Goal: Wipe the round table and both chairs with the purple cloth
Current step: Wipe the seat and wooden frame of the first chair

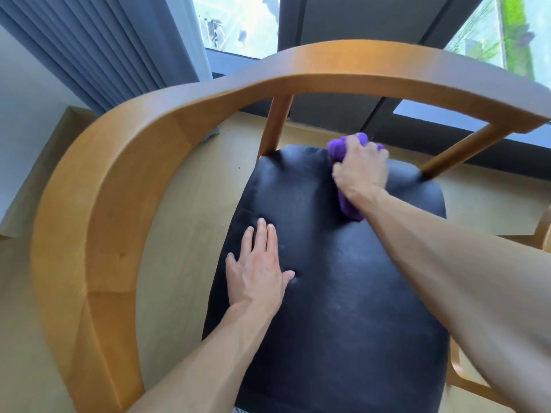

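Note:
A wooden chair with a curved backrest rail (98, 180) and a black padded seat (343, 293) fills the view from above. My right hand (360, 171) grips the bunched purple cloth (337, 150) and holds it against the far edge of the seat, near the back posts. Part of the cloth sticks out below my wrist. My left hand (259, 269) rests flat on the left side of the seat with straight fingers. The round table is out of view.
Grey curtains (98, 46) hang at the back left beside a large window (238, 22). Light wooden floor (185, 234) surrounds the chair. A piece of another wooden item (544, 234) shows at the right edge.

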Demonstrator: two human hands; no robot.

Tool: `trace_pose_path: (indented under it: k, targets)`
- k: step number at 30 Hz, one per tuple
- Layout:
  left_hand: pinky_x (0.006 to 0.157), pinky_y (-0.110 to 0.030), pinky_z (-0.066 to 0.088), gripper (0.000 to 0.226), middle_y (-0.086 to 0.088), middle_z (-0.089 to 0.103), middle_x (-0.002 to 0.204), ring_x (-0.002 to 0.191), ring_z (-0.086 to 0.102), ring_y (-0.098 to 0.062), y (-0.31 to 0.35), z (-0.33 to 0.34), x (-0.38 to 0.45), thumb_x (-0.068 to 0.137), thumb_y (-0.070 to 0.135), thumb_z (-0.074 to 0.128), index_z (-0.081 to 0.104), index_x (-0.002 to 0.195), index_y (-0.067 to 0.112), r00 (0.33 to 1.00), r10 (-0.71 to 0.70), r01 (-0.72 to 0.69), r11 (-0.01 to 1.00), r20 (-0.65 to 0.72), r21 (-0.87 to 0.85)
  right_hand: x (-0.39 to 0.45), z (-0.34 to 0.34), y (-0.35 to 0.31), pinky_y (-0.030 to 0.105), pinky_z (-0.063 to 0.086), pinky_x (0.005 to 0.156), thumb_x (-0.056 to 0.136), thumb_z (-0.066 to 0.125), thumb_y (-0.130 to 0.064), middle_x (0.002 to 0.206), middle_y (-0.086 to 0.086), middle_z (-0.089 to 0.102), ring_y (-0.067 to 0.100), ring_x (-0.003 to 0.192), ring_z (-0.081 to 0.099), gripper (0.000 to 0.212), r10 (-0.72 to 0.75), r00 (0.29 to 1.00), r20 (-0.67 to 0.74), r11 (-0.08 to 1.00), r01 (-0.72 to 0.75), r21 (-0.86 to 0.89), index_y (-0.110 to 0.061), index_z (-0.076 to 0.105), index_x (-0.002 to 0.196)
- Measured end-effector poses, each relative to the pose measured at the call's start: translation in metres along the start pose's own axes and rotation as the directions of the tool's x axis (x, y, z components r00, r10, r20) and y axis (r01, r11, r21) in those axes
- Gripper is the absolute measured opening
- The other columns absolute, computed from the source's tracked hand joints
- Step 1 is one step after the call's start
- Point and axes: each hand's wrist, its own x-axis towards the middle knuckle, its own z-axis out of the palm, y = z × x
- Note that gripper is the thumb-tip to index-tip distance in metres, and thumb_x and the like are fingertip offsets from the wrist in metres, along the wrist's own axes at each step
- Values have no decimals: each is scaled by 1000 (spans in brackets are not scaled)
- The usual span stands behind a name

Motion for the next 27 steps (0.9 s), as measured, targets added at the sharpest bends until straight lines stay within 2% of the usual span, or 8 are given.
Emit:
trace_pose_path:
  k: [6,10,13,15,17,20,22,27]
  targets:
    - [103,-40,41,101,6,-6,167,153,6,-15,-4,-1,-1,88,68,53,-1,159,21,1000,17,-17,1000,0,3,-40,18,-81,37,47,70,81,65,-30,112,4,61,31,114,48,39,-401,914,65,916,397,60,-30,57,119]
    - [100,-39,40,99,8,1,165,151,8,-16,-2,-4,0,87,67,54,3,158,21,1000,13,-13,1000,16,10,-56,24,-112,32,42,64,81,64,-32,107,-8,63,22,113,48,31,-622,765,167,780,624,46,-36,62,112]
    - [96,-42,41,80,6,25,150,141,21,-18,-3,-8,-1,88,66,51,24,149,21,1000,6,-6,999,11,31,-68,27,-124,33,49,70,84,61,-36,99,-7,62,19,109,50,29,-728,608,316,669,730,137,-40,63,112]
    - [93,-43,40,72,6,31,142,136,24,-19,-3,-10,-2,89,66,49,31,142,22,1000,7,-7,999,13,43,-76,29,-126,32,46,67,83,63,-30,98,-6,61,19,107,49,33,-773,536,341,592,802,81,-38,62,115]
    - [96,-44,37,84,5,18,158,145,16,-18,-2,-10,-1,89,67,50,18,152,21,999,10,-11,1000,38,24,-68,26,-125,33,46,70,84,64,-28,104,-4,63,21,109,49,33,-768,586,256,605,796,-6,-34,61,116]
    - [99,-45,38,98,3,-4,167,152,7,-18,0,-10,2,89,65,54,2,158,18,998,22,-22,1000,56,-6,-39,17,-109,37,40,72,90,55,-27,109,5,64,29,111,48,24,-615,786,65,773,618,-142,-22,62,112]
    - [99,-45,40,100,2,-6,168,153,7,-19,-1,-12,2,90,64,54,-1,159,17,997,31,-31,999,63,-11,-27,15,-91,39,40,72,89,55,-26,113,8,61,33,112,46,27,-478,877,49,868,481,-127,-23,59,115]
    - [101,-45,38,97,6,2,167,151,11,-16,-7,-13,4,87,65,56,7,159,22,998,34,-32,999,55,-35,-53,17,-74,36,43,69,83,62,-27,119,6,56,34,104,50,38,-494,855,162,865,502,-13,-29,57,121]
